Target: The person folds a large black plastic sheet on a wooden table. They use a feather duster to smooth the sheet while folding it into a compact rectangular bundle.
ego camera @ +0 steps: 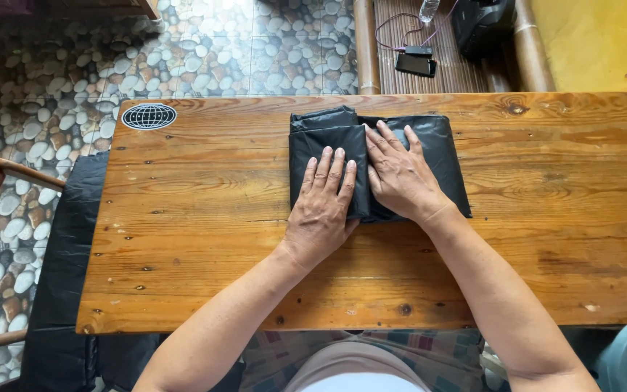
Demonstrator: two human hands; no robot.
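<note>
Currently: left hand (322,207) flat, fingers extended, pressing folded black bag (444,156); right hand (400,174) flat beside it, likewise gripping nothing. Bag upper centre of frame on table (205,218); material probably plastic.

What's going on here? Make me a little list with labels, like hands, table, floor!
left hand: flat, palm down on the black bag
right hand: flat on the same bag, beside the left hand
bag: black plastic, folded into a rectangle, lying on the table
table: brown wood, round sticker at its far left corner
floor: pebble-pattern tiles
far side: phone with a cable on a slatted bench
</note>
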